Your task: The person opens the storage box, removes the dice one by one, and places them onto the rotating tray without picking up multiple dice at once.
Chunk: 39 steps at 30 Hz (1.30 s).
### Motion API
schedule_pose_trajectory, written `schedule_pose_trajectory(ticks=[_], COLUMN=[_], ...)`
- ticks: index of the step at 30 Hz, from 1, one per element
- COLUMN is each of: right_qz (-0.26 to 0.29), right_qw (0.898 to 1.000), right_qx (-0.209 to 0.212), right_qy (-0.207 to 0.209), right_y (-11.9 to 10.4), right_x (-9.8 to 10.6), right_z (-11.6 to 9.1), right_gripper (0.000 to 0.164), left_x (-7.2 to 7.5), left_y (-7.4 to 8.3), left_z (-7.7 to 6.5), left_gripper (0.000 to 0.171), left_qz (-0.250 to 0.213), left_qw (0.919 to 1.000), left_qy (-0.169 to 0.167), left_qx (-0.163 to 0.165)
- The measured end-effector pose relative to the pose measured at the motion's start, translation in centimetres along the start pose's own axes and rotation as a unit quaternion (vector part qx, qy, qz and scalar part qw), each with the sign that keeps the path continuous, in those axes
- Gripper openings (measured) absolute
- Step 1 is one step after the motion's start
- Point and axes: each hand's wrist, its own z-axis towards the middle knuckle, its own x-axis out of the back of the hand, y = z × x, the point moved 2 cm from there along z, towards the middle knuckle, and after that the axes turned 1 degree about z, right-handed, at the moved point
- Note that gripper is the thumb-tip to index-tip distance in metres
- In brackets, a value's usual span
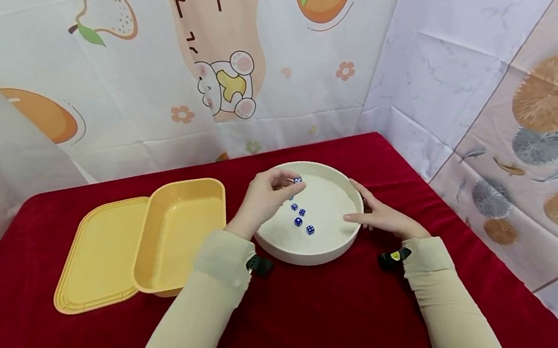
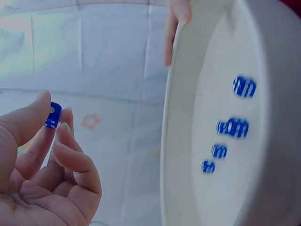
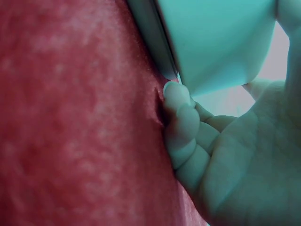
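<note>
My left hand (image 1: 267, 196) pinches a blue die (image 1: 298, 181) with white dots between thumb and fingertips, raised over the back left of a round white tray (image 1: 327, 208). In the left wrist view the held die (image 2: 55, 116) shows clear of the tray. Several more blue dice (image 1: 298, 221) lie loose on the tray's floor, left of its middle. My right hand (image 1: 383, 217) grips the tray's right side, thumb over the rim and fingers around the outer wall. In the right wrist view, curled fingers (image 3: 181, 122) sit low against the tray's wall (image 3: 216, 47).
Left of the tray stands a yellow rectangular box (image 1: 181, 232) with nothing in it. Its flat yellow lid (image 1: 95, 254) lies beside it, partly under the box's edge. A red cloth (image 1: 297, 322) covers the table, and printed curtains (image 1: 145, 109) hang behind and at the sides.
</note>
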Motion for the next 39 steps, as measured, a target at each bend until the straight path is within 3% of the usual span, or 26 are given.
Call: schedule_pose_trajectory(ticks=[9,15,21,30,39], right_qz=[-0.004,-0.009,-0.010,-0.006,-0.010], right_qw=[1.000,1.000,1.000,1.000,1.000], right_qx=[-0.003,-0.005,-0.001,0.001,0.003], right_qy=[-0.003,-0.004,-0.005,-0.005,-0.004], right_y=[0.0,0.0,0.0,-0.1,0.0], right_x=[0.0,0.0,0.0,0.0,0.1], right_z=[0.0,0.0,0.1,0.0,0.0], right_gripper=[0.097,0.097,0.097,0.095,0.095], left_x=[-3.2,-4.8,-6.2,-7.9,-8.9], left_y=[-0.8,-1.8,-2.6,-2.5,-3.4], left_z=[0.6,0.7,0.9,0.4,0.2], left_gripper=[0.028,0.028,0.027,0.024,0.020], left_qz=[0.012,0.033,0.062,0.157,0.168], left_qw=[0.9996,0.9988,0.9961,0.9809,0.9785], left_qy=[-0.014,-0.036,-0.062,-0.115,-0.120], left_qx=[-0.021,-0.005,-0.010,-0.005,0.008])
